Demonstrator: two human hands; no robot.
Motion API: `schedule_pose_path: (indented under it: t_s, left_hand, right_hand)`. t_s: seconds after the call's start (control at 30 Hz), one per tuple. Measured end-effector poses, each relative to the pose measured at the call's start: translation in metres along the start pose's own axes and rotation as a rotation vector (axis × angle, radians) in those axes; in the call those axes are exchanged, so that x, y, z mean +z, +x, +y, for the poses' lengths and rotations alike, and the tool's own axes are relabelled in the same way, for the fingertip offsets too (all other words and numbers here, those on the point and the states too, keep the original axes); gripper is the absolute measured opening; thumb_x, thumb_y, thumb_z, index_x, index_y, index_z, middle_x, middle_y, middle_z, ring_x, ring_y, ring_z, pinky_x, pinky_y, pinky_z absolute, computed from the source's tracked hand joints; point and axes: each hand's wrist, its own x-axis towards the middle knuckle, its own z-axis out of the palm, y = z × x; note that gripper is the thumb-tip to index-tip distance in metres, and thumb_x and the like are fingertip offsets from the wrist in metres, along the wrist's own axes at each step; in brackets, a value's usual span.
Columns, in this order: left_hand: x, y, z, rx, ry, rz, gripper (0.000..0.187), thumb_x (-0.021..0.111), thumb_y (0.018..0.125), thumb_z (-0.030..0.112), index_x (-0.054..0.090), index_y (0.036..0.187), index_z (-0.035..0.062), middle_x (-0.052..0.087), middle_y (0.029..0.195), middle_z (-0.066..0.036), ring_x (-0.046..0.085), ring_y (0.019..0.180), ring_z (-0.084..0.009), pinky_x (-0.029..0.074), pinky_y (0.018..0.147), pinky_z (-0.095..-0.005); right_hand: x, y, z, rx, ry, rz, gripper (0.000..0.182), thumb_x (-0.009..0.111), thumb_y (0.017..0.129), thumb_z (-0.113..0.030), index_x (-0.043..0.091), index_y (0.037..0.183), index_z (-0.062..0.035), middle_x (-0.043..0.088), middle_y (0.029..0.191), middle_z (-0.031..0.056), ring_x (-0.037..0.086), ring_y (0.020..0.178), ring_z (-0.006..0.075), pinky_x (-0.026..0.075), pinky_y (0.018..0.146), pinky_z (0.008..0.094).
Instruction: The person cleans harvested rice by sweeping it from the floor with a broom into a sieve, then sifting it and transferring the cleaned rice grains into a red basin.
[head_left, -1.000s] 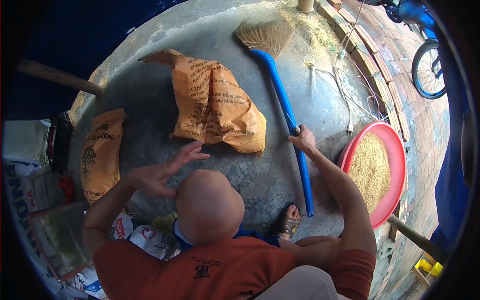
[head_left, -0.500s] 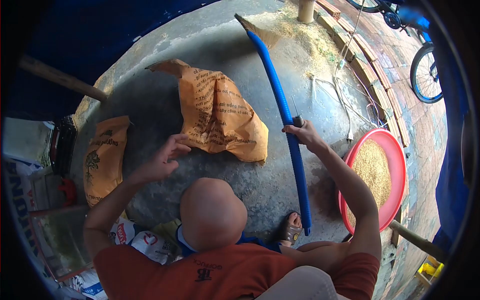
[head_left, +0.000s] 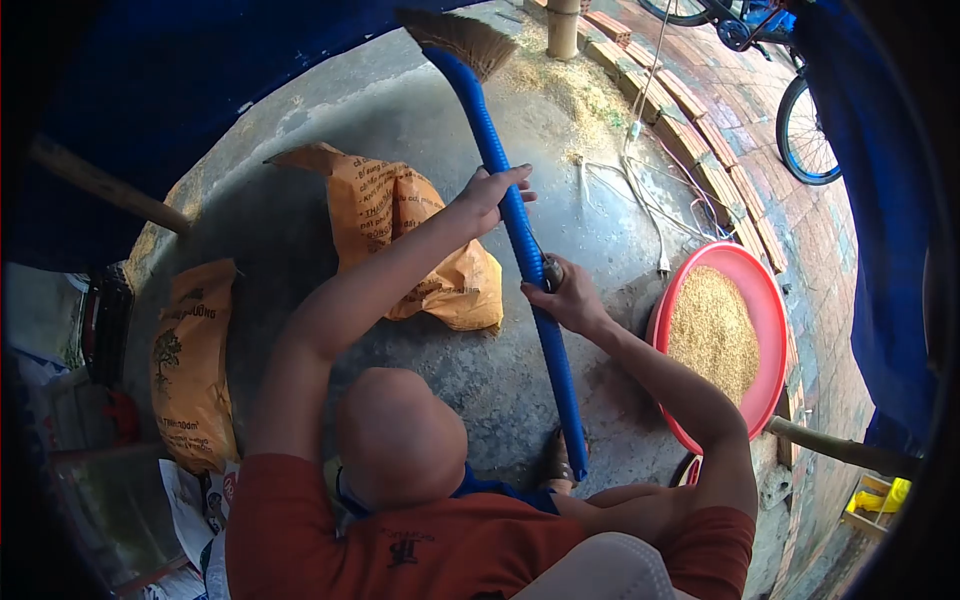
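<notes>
A broom with a long ribbed blue handle [head_left: 560, 375] slants across the middle, its straw bristles [head_left: 468, 42] at the far end. My left hand [head_left: 494, 198] is closed around the upper handle, thumb laid across it. Lower down, my right hand [head_left: 572, 298] grips the handle with its thumb in front. The same hand holds a thin tool with a dark grip [head_left: 551, 272], like a screwdriver or an awl; its metal shaft lies close along the handle, and the tip is hard to make out. Behind my left forearm lies a crumpled orange printed bag [head_left: 465, 290].
A red basin [head_left: 778, 330] of grain or husks [head_left: 715, 335] stands right. Another orange bag [head_left: 195, 365] lies left. White cables [head_left: 640, 200], bricks [head_left: 705, 165] and scattered husks [head_left: 580, 95] are at the upper right. My bent knee [head_left: 400, 435] is in front.
My left hand has moved from beside the crumpled bag up to the broom handle and taken hold of it. The tool in my right hand has tilted toward the handle. The view has shifted.
</notes>
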Motion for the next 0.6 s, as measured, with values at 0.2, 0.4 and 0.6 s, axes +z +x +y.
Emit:
schedule_pose_path:
  t_s: [0.2,0.4,0.6]
  left_hand:
    - [-0.025,0.030,0.039,0.517,0.399,0.538,0.021,0.053,0.072,0.007,0.039,0.085,0.0001,0.051,0.059,-0.011,0.053,0.045,-0.0195,0.045,0.040,-0.0315]
    - [-0.149,0.004,0.154,0.477,1.407,0.824,0.038,0.059,0.070,0.023,0.042,0.099,0.0050,0.059,0.086,-0.019,0.059,0.081,-0.0338,0.047,0.072,-0.0428]
    - [-0.252,-0.107,0.198,0.531,1.784,0.732,0.045,0.056,0.073,0.025,0.042,0.112,0.0085,0.059,0.088,-0.017,0.058,0.081,-0.0319,0.045,0.070,-0.0412]
  right_hand:
    - [0.003,0.009,-0.028,-0.303,-0.020,0.129,0.046,0.063,0.074,-0.026,0.048,0.111,-0.0051,0.061,0.088,0.0147,0.059,0.080,0.0271,0.045,0.071,0.0342]
    - [0.010,0.015,0.003,-0.239,-0.060,0.072,0.031,0.057,0.077,-0.017,0.051,0.105,-0.0048,0.061,0.087,0.0137,0.059,0.078,0.0251,0.045,0.069,0.0325]
    - [0.011,0.028,0.011,-0.182,-0.130,-0.023,0.023,0.054,0.078,-0.017,0.055,0.097,-0.0036,0.050,0.056,0.0071,0.047,0.050,0.0140,0.039,0.051,0.0288]
